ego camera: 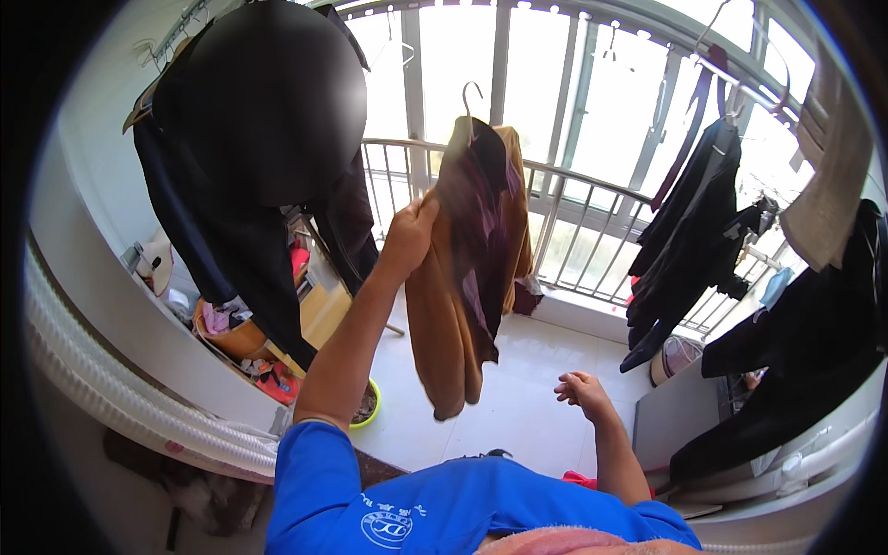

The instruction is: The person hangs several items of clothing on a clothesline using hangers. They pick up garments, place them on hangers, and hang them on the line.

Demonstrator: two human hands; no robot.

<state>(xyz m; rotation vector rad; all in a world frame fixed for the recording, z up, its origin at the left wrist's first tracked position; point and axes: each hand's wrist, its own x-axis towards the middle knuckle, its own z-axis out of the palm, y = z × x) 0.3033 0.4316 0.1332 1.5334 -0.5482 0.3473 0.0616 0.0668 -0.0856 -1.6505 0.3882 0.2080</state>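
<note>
My left hand (415,232) grips the side of a brown garment with a dark purple, patterned front or lining (438,333), holding it up in front of me. The hook of a clothes hanger (473,91) stands out above its collar, attached to no rail. The garment's lower end hangs over the pale floor, and part of it looks blurred. My right hand (583,394) is low on the right, apart from the garment. It holds nothing, with its fingers loosely bent and slightly apart.
Dark clothes (243,243) hang at the left, partly masked by a blurred patch. More dark clothes (683,229) hang at the right. A metal railing (583,208) runs below the windows. A green-rimmed plant pot (377,406), an orange basket (229,338) and a grey cabinet (676,416) stand around the floor.
</note>
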